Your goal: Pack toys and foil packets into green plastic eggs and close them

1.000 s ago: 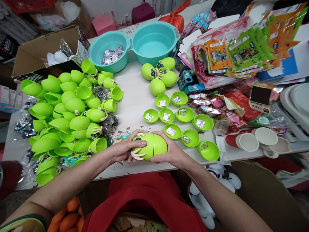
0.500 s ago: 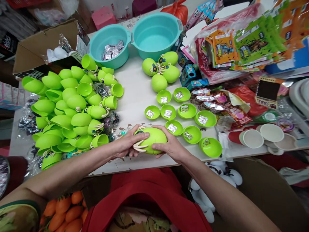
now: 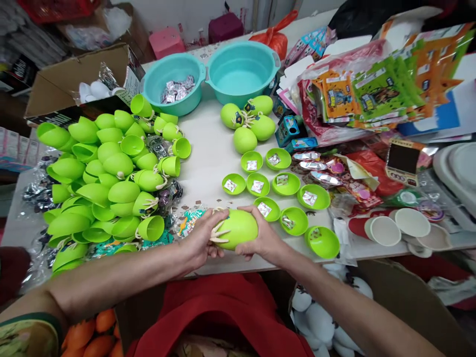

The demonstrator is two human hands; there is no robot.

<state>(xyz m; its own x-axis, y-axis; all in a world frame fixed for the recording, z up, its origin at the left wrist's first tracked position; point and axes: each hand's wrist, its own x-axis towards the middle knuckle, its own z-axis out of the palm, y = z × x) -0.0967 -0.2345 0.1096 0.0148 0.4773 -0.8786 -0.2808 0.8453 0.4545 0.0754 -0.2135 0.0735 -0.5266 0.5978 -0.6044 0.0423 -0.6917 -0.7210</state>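
Green egg (image 3: pixel 241 229): between both hands at near edge of table (image 3: pixel 206 153) | Left hand (image 3: pixel 201 237): grasping limbed end | Right hand (image 3: pixel 265 238): grasping plain end | Judged: light, stiff, slippery shell; hold rounded ends, sparing pale limbs (image 3: pixel 220 233) (thin, probably fragile)

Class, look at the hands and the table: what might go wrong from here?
Held by the left hand and right hand near the front edge of the table, the green egg might slip and fall.

The right hand could knock the nearby green cup holding a silver packet.

The left forearm might disturb the heaped shells.
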